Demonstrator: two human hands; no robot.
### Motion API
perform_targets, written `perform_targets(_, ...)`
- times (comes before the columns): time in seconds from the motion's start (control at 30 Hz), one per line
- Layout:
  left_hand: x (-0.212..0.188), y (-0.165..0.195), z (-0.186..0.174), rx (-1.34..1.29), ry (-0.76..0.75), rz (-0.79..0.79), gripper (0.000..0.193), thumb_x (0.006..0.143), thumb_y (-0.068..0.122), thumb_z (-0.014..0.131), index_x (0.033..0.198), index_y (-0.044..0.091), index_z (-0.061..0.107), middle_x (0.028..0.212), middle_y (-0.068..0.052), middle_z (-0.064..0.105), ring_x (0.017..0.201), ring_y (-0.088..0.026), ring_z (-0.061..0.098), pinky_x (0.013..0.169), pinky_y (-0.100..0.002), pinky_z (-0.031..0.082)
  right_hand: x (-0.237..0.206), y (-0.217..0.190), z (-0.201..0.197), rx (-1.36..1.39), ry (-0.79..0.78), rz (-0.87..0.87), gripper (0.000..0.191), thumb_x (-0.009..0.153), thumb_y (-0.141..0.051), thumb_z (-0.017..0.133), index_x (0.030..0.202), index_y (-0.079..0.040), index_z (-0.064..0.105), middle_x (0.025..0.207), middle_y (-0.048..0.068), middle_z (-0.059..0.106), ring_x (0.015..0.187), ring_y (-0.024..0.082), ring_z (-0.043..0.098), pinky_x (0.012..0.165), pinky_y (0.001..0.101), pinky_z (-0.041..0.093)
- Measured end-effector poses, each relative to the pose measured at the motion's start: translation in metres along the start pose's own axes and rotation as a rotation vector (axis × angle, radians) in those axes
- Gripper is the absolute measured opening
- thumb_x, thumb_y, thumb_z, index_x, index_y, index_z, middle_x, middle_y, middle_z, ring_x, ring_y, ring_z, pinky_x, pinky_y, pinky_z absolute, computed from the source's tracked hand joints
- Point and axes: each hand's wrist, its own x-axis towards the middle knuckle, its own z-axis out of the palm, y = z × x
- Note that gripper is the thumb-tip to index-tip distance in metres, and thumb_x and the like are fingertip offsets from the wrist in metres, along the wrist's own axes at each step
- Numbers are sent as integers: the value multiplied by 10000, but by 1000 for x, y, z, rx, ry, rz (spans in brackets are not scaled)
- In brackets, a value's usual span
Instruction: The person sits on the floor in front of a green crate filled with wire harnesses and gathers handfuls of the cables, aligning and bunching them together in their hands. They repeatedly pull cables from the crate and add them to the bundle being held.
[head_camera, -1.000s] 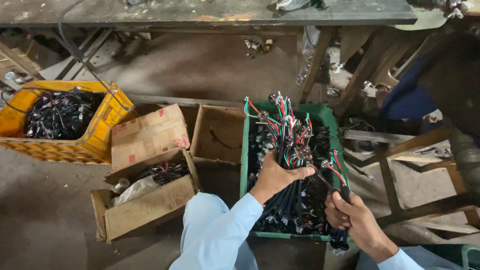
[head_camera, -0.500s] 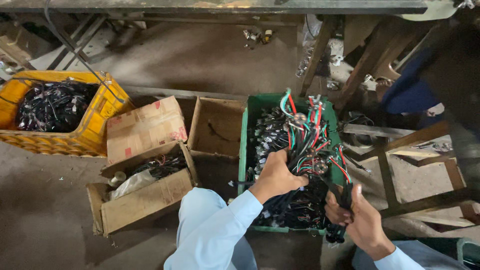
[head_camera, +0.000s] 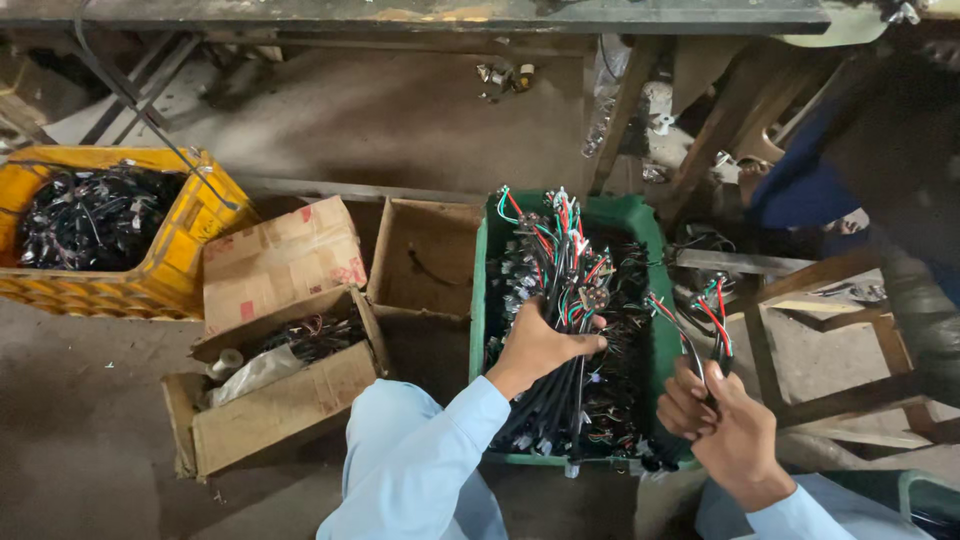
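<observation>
Your left hand (head_camera: 540, 345) gripping a thick bundle of black cables with coloured wire ends (head_camera: 560, 290), your right hand (head_camera: 725, 425) pinching a thin black cable (head_camera: 700, 345), green plastic crate (head_camera: 480, 290) beneath, open brown cardboard boxes (head_camera: 290, 330) beside it.

Green plastic crate (head_camera: 480, 290), matt; yellow plastic crate (head_camera: 175, 275); rough brown cardboard boxes (head_camera: 280, 262); glossy plastic-sheathed wires (head_camera: 560, 250); dusty concrete floor (head_camera: 400, 120).

Both arms wear long, loose sleeves of pale sky-blue woven cloth. The left sleeve (head_camera: 425, 465) is wide and softly creased, ending in a plain cuff at the wrist. The right sleeve (head_camera: 790, 512) shows the same cloth and cuff. The left hand (head_camera: 535, 345) and right hand (head_camera: 728, 435) are bare, without gloves, rings or watch.
</observation>
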Motion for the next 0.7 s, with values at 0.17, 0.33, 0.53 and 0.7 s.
perform_targets(0.17, -10, 7, 3, -130, -74, 5, 476, 738, -37, 842, 1171, 13, 652, 1042, -71, 770, 890, -135, 725, 710, -314, 632, -5, 4, 2, -51, -80, 49, 389, 1025, -365, 567, 798, -97, 401, 607, -44, 266, 514, 102, 254, 489, 314, 233)
perform_targets(0.33, -22, -1, 3, -2, 8, 47, 434, 748, -28, 887, 1123, -21, 671, 1026, -88, 741, 865, -155, 702, 727, -340, 622, -10, 15, 0, -1, -71, 168, 362, 1009, -356, 567, 829, -75, 427, 597, -41, 280, 508, 100, 268, 464, 307, 216)
perform_targets(0.53, -19, -13, -6, -201, 49, -117, 333, 765, -26, 848, 1041, -57, 665, 928, -124, 752, 729, -219, 723, 651, -372, 602, -8, 26, -2, -62, -69, 260, 325, 1021, -321, 562, 891, -40, 463, 643, -35, 312, 510, 81, 277, 452, 291, 216)
perform_targets(0.7, -22, -3, -7, -308, 57, -199, 344, 736, 17, 829, 1036, -23, 666, 905, -105, 742, 709, -196, 723, 629, -355, 604, -11, 23, 12, -64, 50, 73, 364, 991, -405, 514, 954, -43, 509, 622, -24, 331, 488, 91, 288, 445, 293, 244)
